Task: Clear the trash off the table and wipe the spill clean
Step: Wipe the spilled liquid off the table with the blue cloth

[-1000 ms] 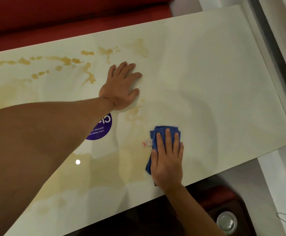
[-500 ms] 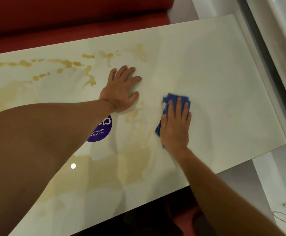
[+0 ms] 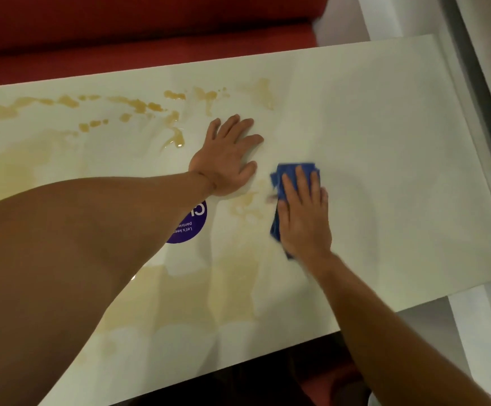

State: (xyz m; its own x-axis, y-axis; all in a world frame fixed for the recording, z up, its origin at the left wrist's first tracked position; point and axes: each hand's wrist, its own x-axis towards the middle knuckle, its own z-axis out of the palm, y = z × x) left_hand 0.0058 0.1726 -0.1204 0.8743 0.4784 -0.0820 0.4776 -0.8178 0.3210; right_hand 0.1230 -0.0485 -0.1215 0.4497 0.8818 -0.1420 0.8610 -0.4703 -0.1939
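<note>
A glossy white table (image 3: 384, 142) carries a brownish spill. Darker drops and streaks (image 3: 138, 105) run along the far left, and a pale smear (image 3: 232, 288) spreads near the front edge. My right hand (image 3: 304, 213) lies flat with straight fingers on a folded blue cloth (image 3: 286, 175), pressing it to the table just right of a small stain (image 3: 245, 203). My left hand (image 3: 228, 155) rests palm down with fingers spread on the table, a little left of the cloth.
A round purple sticker (image 3: 190, 225) with white lettering sits on the table, partly under my left forearm. A red bench seat (image 3: 150, 39) runs behind the table. A white ledge (image 3: 472, 68) borders the table's right end.
My right hand slid the blue cloth from near the front edge away from me toward the table's middle, then slightly left toward my left hand. My left hand stayed planted.
</note>
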